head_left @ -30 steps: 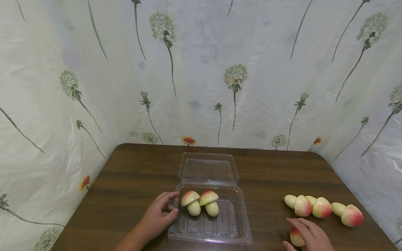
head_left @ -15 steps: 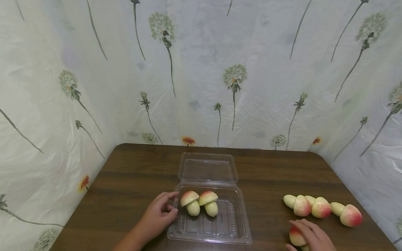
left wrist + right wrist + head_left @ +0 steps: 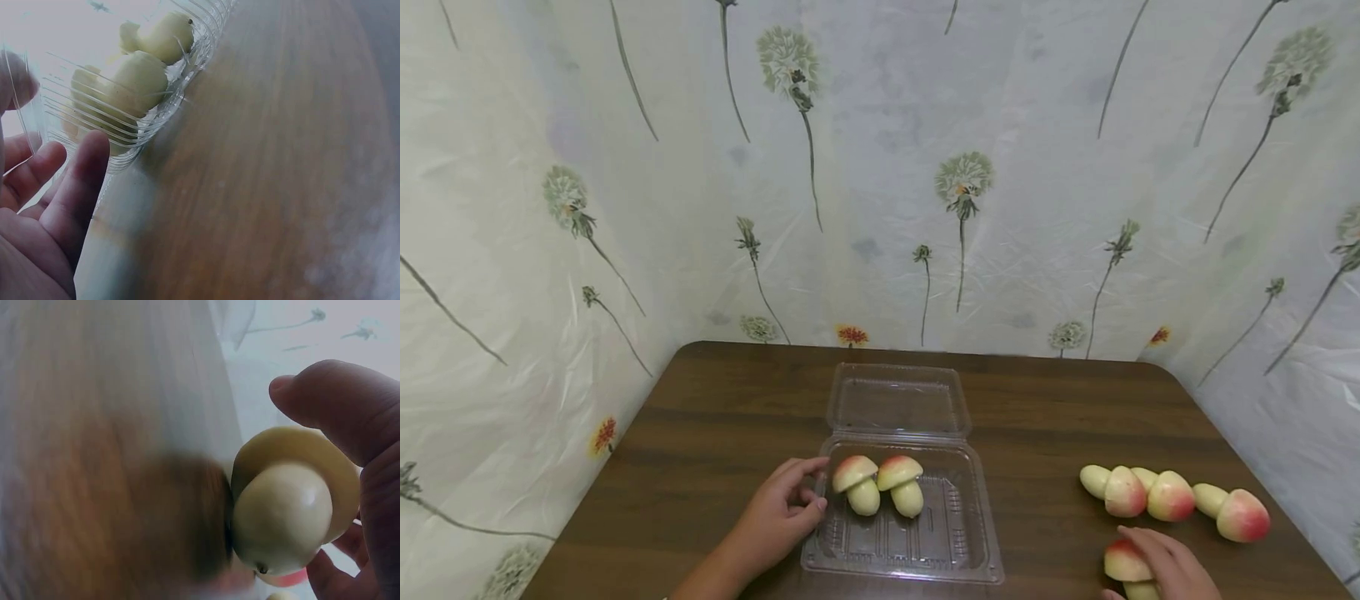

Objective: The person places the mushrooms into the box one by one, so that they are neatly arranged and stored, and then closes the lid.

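Note:
Two toy mushrooms (image 3: 862, 498) (image 3: 907, 498) with red-tinged caps lie side by side in an open clear plastic clamshell box (image 3: 902, 575). My left hand (image 3: 775, 517) rests against the box's left wall, its fingertips touching the plastic. Near the table's front right, my right hand (image 3: 1176, 567) lies over another toy mushroom (image 3: 1126, 565), fingers across its cap. The right wrist view shows that mushroom's pale stem (image 3: 284, 512) end-on. There the thumb (image 3: 337, 394) stands apart from it, while the other fingers (image 3: 331, 572) are partly hidden behind.
Several more toy mushrooms (image 3: 1170, 497) lie in a row on the right side of the brown wooden table (image 3: 737, 400). The box's lid (image 3: 898, 400) lies folded back behind its base. A floral sheet (image 3: 880, 167) hangs along the table's back and sides.
My right hand has shifted a little to the right, and the mushroom under it has moved the same way, showing more of its stem. The left hand and box have stayed put.

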Tool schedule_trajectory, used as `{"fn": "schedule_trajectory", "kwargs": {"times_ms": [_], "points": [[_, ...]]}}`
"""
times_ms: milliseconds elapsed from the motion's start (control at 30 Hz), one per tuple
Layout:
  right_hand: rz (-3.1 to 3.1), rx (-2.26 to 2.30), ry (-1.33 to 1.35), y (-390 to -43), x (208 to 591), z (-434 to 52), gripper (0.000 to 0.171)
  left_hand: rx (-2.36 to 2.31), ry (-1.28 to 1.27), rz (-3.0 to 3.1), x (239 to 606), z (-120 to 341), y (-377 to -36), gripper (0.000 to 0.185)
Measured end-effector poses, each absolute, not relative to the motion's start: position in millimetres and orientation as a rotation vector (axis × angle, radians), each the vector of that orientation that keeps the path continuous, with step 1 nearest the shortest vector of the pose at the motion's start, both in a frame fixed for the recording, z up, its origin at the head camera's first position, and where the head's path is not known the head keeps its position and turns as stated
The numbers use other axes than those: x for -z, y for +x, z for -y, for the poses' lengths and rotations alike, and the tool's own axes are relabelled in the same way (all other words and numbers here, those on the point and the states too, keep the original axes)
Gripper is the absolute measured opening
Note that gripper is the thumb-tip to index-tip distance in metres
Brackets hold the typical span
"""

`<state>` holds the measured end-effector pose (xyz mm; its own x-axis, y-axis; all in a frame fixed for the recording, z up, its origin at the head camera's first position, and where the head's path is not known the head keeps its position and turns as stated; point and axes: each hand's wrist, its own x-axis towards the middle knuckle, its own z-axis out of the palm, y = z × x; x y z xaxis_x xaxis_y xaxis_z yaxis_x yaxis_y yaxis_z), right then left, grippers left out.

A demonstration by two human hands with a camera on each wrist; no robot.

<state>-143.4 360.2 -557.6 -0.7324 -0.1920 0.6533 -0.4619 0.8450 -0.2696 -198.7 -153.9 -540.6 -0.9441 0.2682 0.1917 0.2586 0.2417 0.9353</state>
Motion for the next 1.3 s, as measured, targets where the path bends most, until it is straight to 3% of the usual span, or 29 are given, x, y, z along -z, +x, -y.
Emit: {"fn": "schedule_trajectory", "kwargs": {"times_ms": [200, 367, 667, 1300], "points": [[2.450, -0.602, 0.425, -141, 565, -372, 0.093, -1.855, 0.513, -2.464, 539, 153, -199, 0.050], [2.599, -0.617, 0.368, -140, 580, -389, 0.084, -1.860, 0.519, -2.463, 539, 153, -199, 0.050], [2.515, -0.709, 0.435, -128, 567, -366, 0.094, -1.865, 0.535, -2.465, 537, 153, -199, 0.051], [2.523, -0.674, 0.579, -135, 574, -380, 0.105, -1.863, 0.512, -2.450, 537, 153, -197, 0.051]]}}
